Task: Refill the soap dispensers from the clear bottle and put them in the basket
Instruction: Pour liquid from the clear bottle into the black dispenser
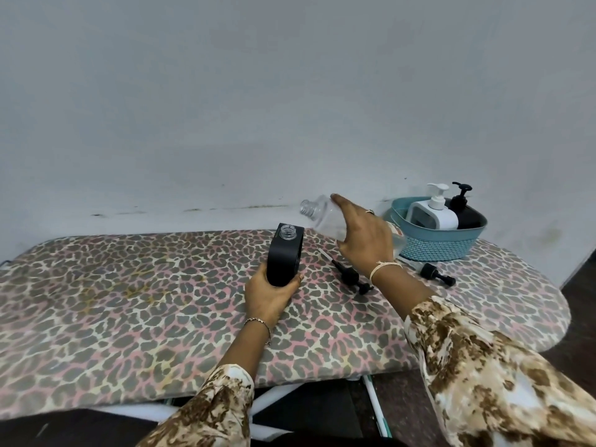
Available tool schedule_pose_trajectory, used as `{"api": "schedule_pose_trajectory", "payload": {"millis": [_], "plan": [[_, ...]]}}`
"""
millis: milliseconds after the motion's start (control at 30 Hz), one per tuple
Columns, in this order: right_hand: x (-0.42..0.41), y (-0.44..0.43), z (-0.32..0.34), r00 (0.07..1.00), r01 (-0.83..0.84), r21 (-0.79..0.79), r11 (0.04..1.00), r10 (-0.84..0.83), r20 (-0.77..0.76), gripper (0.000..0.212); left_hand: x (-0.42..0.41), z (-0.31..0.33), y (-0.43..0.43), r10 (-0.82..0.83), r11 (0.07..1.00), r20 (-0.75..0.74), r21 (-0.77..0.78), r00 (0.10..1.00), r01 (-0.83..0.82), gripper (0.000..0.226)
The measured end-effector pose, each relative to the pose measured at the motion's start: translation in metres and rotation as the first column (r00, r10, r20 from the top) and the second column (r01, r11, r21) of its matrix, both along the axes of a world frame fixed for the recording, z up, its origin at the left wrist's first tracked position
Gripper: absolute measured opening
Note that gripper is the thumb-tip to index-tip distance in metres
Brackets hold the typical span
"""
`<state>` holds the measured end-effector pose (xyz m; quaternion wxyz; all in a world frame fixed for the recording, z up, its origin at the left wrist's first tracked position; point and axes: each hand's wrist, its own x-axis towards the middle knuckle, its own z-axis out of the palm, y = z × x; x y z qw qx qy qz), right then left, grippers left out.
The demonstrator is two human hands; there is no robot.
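Soft, even, dim-grey light, faint shadows, mild softness, wide-angle bending at edges

home room, leopard-print ironing board (129,301), plain wall (290,91)

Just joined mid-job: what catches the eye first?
At centre, the right hand holds the clear bottle tilted, neck toward the open black dispenser gripped by the left hand. Far right, the teal basket holds a white dispenser and a second black dispenser; two loose pumps lie on the board.
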<state>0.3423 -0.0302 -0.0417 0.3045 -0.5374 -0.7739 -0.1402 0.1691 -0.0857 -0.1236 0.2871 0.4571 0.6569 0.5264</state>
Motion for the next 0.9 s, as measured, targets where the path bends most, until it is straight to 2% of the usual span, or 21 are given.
{"api": "schedule_pose_trajectory", "payload": {"millis": [267,900], "plan": [[-0.006,-0.005,0.007,0.979,-0.001,0.090,0.996,-0.017,0.202,0.090,0.000,-0.002,0.000,-0.012,1.000,0.018,0.008,1.000,0.012,0.049],[-0.007,0.010,0.012,0.919,-0.072,0.107,0.992,0.024,0.393,0.078,-0.001,-0.004,0.003,-0.006,1.000,0.009,-0.015,1.000,0.007,0.053]]}}
